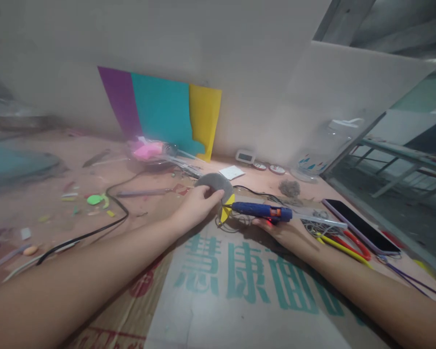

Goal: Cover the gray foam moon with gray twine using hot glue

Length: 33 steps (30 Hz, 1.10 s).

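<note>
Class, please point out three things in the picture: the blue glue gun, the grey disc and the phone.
Blue glue gun [258,210]: head view, on its body.
Grey disc [215,181]: head view, on its uncovered upper part.
Phone [361,226]: head view, on its dark screen.

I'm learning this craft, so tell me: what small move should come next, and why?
Probably a light squeeze of the blue glue gun: the right hand holds it pointed at the yellow piece, while the left hand holds the grey disc close by.
</note>
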Available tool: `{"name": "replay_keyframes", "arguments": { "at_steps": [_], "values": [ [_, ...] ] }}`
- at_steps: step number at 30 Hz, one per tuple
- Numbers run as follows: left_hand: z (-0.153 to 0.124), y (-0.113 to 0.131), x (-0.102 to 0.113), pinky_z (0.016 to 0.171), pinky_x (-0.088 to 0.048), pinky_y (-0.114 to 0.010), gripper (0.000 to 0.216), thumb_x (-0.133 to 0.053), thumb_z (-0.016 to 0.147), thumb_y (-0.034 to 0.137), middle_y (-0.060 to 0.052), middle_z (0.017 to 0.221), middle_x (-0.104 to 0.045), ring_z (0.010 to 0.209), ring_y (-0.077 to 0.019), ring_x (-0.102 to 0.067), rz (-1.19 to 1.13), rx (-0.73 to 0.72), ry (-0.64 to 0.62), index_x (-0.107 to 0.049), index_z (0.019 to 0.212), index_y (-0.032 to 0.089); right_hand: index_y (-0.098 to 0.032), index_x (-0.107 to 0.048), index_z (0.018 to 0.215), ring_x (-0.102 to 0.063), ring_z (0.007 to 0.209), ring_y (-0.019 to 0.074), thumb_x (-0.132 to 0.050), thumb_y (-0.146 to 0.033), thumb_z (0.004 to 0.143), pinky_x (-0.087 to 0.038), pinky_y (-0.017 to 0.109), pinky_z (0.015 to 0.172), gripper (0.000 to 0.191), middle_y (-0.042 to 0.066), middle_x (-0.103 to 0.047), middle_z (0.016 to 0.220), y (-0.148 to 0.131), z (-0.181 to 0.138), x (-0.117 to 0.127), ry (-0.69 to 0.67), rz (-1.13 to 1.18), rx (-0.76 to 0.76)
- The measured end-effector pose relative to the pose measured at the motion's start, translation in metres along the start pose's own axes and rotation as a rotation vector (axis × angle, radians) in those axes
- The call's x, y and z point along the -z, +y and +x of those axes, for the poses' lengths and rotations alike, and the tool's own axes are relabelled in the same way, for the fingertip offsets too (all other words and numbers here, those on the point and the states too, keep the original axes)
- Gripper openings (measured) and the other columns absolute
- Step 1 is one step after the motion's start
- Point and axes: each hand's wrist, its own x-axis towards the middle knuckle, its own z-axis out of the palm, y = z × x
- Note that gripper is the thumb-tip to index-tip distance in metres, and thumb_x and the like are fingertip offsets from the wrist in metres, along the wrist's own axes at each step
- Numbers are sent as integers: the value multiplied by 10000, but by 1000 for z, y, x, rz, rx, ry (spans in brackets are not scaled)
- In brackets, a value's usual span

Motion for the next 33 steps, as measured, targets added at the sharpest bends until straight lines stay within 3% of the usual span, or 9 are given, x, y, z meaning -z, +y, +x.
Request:
{"name": "replay_keyframes", "arguments": {
  "at_steps": [10,24,33],
  "values": [
    [-1,3,1,520,-324,-262,434,-534,823,555,-2,554,-581,516,-139,-488,-16,33,-8,-541,601,182,-236,-621,704,-651,640,239,-658,-461,697,-559,353,610,228,18,-688,670,1,-1,1,43,-35,-22],
    [-3,8,3,530,-326,-258,419,-543,814,551,14,556,-565,516,-128,-466,-58,53,-18,-526,620,181,-239,-685,806,-692,790,277,-665,-468,714,-571,391,765,248,44,-745,815,1,0,2,76,12,-21],
    [-3,8,3,545,-331,-258,415,-547,810,551,13,584,-564,544,-127,-477,-70,84,-25,-524,635,176,-241,-650,756,-678,704,277,-638,-441,739,-575,400,670,201,34,-712,715,3,-1,5,86,-60,-93]
  ]
}}
